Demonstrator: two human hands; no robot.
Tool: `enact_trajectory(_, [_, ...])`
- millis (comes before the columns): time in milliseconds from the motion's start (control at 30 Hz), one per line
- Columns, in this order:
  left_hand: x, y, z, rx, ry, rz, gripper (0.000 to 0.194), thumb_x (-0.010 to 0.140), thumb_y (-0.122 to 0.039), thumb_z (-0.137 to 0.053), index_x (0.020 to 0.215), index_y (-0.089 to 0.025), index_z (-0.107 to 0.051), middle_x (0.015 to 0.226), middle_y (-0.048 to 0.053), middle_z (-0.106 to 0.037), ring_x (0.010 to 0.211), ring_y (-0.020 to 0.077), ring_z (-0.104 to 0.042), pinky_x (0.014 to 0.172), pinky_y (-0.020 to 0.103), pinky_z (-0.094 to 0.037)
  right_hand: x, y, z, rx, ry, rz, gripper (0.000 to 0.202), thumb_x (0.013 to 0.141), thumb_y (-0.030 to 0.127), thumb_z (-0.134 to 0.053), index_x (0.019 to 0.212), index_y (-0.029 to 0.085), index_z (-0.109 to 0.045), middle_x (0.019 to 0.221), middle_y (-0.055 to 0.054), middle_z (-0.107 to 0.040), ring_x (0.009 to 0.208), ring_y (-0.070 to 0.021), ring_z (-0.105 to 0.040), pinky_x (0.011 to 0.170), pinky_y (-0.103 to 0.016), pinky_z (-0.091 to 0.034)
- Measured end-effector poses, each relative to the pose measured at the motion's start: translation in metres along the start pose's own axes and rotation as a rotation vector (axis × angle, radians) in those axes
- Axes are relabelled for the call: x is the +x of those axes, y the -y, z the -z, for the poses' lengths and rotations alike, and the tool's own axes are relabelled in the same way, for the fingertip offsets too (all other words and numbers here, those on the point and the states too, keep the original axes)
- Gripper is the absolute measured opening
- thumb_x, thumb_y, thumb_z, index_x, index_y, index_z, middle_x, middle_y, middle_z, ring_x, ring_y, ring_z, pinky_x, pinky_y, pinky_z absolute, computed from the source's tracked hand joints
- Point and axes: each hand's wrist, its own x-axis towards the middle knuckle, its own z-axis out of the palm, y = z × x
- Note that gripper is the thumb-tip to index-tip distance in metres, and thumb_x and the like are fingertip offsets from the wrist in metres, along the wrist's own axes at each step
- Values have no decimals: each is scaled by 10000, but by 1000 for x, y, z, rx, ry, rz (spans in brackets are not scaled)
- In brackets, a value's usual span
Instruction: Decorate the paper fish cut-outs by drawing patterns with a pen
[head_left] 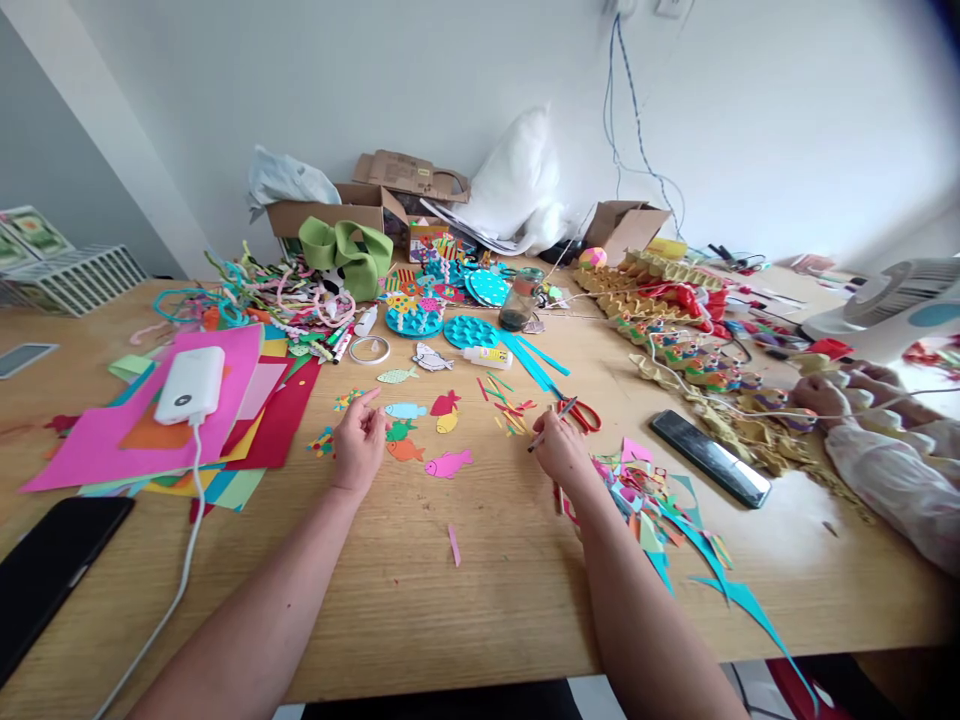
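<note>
My left hand (360,440) is held over the table beside several cut-paper fish, index finger stretched out, the others loosely curled, nothing visible in it. Close to it lie a light blue fish (406,410), an orange fish (406,450) and a pink fish (449,463). Small piles of coloured paper bits (321,442) are partly behind this hand. My right hand (562,447) is closed around a slim dark pen (535,442). Just beyond it are scissors with orange handles (585,414) and thin paper strips (508,405).
Coloured paper sheets (285,420) and a white power bank (191,385) lie left. Paper scraps (652,500) and a phone (710,458) are right. A glue bottle (487,357), tape roll (370,349) and glass jar (520,300) stand farther back. Another person's hands (825,397) are at far right.
</note>
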Motion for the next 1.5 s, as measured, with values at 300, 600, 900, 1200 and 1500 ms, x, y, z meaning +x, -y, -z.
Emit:
enact_trajectory(300, [-3, -3, 2, -12, 30, 15, 364, 856, -321, -531, 1155, -126, -600, 618, -16, -603, 549, 137, -602, 537, 226, -487, -3, -1, 2, 123, -85, 119, 240, 751, 40, -467, 938, 177, -532, 903, -104, -654, 890, -242, -613, 714, -312, -400])
enact_trajectory(600, [-7, -5, -2, -35, 90, -1, 346, 855, -314, -540, 1141, -131, -604, 641, -7, -614, 550, 126, -591, 537, 216, -473, 1, -10, 25, 989, -37, 78, 258, 650, 355, -684, 779, 199, -524, 661, 20, -558, 586, -135, -514, 567, -267, -411])
enact_trajectory(900, [-13, -13, -7, -55, 165, -38, 273, 849, -281, -543, 1071, -150, -635, 645, 1, -628, 592, 138, -627, 536, 210, -476, -7, 2, 53, 1392, -29, 71, 406, 583, 422, -778, 798, 226, -494, 679, 37, -509, 583, -120, -491, 589, -283, -436])
enact_trajectory(1200, [-10, -3, -8, 3, 206, -23, 245, 833, -223, -543, 1043, -157, -651, 694, 21, -671, 614, 140, -638, 569, 217, -498, -69, 51, 56, 1219, -114, 202, 286, 738, 394, -702, 840, 230, -491, 770, 2, -557, 702, -152, -527, 659, -285, -452])
enact_trajectory(1500, [-9, 2, -9, 98, 299, -93, 233, 796, -129, -587, 1002, -190, -679, 723, 18, -698, 661, 152, -662, 612, 236, -516, -162, 77, 0, 896, -110, 227, 141, 899, 315, -543, 807, 226, -485, 730, -4, -538, 670, -162, -513, 630, -287, -429])
